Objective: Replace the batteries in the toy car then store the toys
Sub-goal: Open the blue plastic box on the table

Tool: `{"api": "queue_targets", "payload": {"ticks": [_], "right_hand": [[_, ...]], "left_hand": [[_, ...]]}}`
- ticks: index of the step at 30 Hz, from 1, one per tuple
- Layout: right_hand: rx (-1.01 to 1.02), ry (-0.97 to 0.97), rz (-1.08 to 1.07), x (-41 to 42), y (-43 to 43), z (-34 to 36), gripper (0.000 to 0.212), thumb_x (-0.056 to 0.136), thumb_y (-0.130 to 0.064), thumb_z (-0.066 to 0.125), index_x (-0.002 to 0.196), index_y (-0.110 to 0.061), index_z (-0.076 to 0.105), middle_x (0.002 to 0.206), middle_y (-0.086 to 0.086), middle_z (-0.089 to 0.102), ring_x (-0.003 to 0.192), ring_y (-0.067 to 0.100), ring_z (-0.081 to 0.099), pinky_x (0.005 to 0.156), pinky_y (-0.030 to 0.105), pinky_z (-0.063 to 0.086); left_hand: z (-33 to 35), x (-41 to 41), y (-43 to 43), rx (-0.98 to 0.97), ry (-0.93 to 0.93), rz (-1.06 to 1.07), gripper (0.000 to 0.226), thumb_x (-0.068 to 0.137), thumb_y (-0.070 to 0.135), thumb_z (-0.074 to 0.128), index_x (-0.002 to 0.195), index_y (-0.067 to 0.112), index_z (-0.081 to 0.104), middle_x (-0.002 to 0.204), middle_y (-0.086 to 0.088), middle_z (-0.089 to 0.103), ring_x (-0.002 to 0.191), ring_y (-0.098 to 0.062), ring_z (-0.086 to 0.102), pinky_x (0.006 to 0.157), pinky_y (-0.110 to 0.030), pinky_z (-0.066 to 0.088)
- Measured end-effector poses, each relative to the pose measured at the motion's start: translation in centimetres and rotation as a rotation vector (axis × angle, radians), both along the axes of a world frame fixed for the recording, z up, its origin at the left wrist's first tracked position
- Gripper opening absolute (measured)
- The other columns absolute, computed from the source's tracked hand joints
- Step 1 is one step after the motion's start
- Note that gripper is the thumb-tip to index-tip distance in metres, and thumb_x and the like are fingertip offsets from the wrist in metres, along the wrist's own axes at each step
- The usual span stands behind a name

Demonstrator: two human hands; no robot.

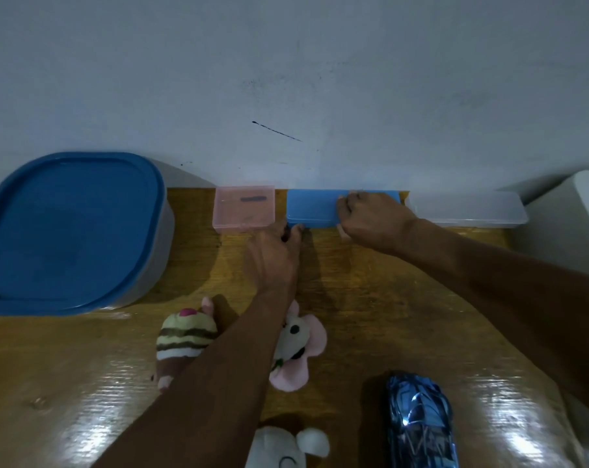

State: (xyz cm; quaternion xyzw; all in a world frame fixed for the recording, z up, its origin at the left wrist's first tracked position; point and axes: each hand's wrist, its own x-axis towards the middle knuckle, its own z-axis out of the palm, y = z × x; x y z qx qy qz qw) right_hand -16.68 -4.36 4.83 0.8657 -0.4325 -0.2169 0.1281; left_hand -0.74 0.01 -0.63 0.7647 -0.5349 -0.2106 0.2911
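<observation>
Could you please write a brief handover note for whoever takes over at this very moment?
Right hand grips the blue box from above. Left hand is at its front-left corner; whether it pinches anything is blurred. Toy car lies untouched on the table, near right; three plush toys lie loose near the left forearm. Blue-lidded tub is closed, far left. Done: nothing visible. Left: likely open the box, swap the car's batteries, store the toys.

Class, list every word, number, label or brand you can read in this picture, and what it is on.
None can be read.
On the toy car: shiny markings, too blurred to read.
In the pink box: a dark strip, no legible writing.
On the blue case, clear case and tub lid: no label shows.
</observation>
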Motion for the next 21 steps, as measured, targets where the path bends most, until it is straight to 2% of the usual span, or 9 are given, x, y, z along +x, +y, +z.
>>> {"api": "queue_targets", "payload": {"ticks": [5,9,12,17,21], "right_hand": [[0.046,-0.156,-0.086,-0.4,0.3,0.3,0.048,0.096,-0.028,0.041,0.130,0.005,0.043,0.119,0.022,0.058,0.104,0.036,0.058,0.084,0.044,0.049],[0.037,-0.149,-0.045,-0.6,0.8,1.1,0.044,0.096,-0.030,0.041,0.127,0.000,0.047,0.113,0.016,0.062,0.094,0.033,0.063,0.075,0.040,0.051],[0.041,-0.131,-0.029,-0.4,1.0,1.2,0.044,0.096,-0.031,0.039,0.126,0.000,0.047,0.109,0.016,0.064,0.090,0.033,0.063,0.071,0.040,0.051],[0.069,-0.170,-0.045,-0.5,1.1,1.5,0.045,0.095,-0.026,0.041,0.130,0.003,0.043,0.114,0.018,0.062,0.093,0.036,0.062,0.073,0.041,0.050],[0.098,-0.278,-0.063,-0.9,1.2,1.8,0.038,0.093,-0.027,0.046,0.120,-0.001,0.051,0.109,0.018,0.064,0.088,0.038,0.061,0.071,0.040,0.049]], "left_hand": [[0.5,0.0,0.1,0.029,-0.014,-0.055,0.024,0.093,0.039,0.058,0.095,0.017,0.068,0.079,-0.001,0.067,0.074,-0.017,0.062,0.058,-0.025,0.038],[1.1,0.1,0.4,0.041,0.001,-0.084,0.029,0.096,0.039,0.053,0.090,0.013,0.064,0.075,0.000,0.058,0.069,-0.015,0.054,0.058,-0.024,0.033],[1.4,0.2,0.5,0.022,0.025,-0.087,0.030,0.098,0.036,0.049,0.090,0.011,0.063,0.075,-0.004,0.060,0.069,-0.020,0.056,0.057,-0.026,0.035],[1.8,0.7,0.6,0.060,0.064,-0.100,0.026,0.097,0.028,0.055,0.101,0.006,0.069,0.089,-0.010,0.069,0.081,-0.022,0.063,0.066,-0.029,0.044],[2.0,0.6,0.4,0.115,0.049,-0.106,0.025,0.094,0.024,0.060,0.106,0.005,0.070,0.096,-0.012,0.071,0.090,-0.025,0.066,0.070,-0.029,0.047]]}}
